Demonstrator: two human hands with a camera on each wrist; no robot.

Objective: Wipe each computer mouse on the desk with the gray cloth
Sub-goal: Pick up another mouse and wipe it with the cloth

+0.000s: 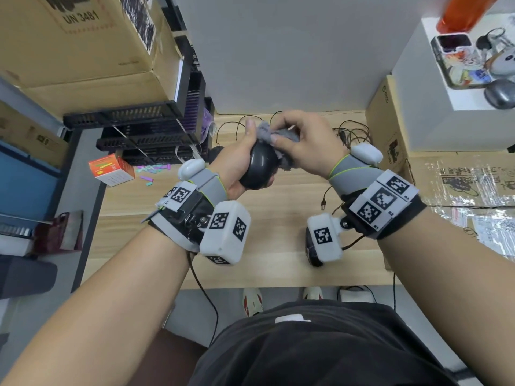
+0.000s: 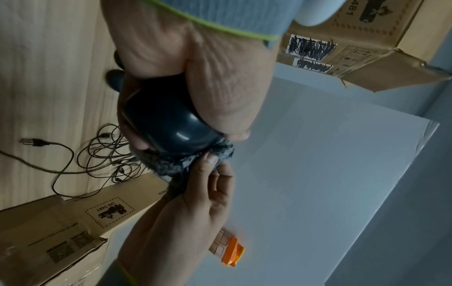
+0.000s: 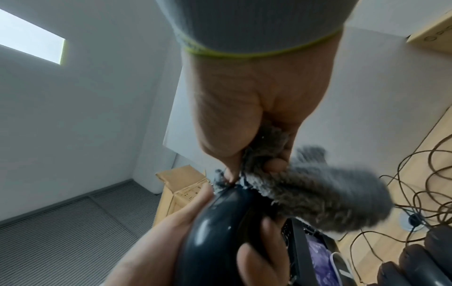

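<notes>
My left hand (image 1: 239, 160) grips a glossy black mouse (image 1: 259, 165) and holds it lifted above the wooden desk (image 1: 273, 224). My right hand (image 1: 295, 135) pinches the fuzzy gray cloth (image 1: 266, 132) and presses it against the mouse's far end. In the left wrist view the cloth (image 2: 181, 162) bunches under the mouse (image 2: 168, 127). In the right wrist view the cloth (image 3: 318, 197) hangs beside the mouse (image 3: 220, 232). A second dark mouse (image 1: 313, 254) lies on the desk, partly hidden by my right wrist camera. A third mouse (image 1: 216, 153) sits behind my left hand.
Tangled black cables (image 1: 349, 132) and a loose USB plug (image 1: 323, 203) lie at the back right. Cardboard boxes (image 1: 390, 129) stand along the desk's right side. Black crates (image 1: 150, 132) and a small orange box (image 1: 111, 169) stand at the left.
</notes>
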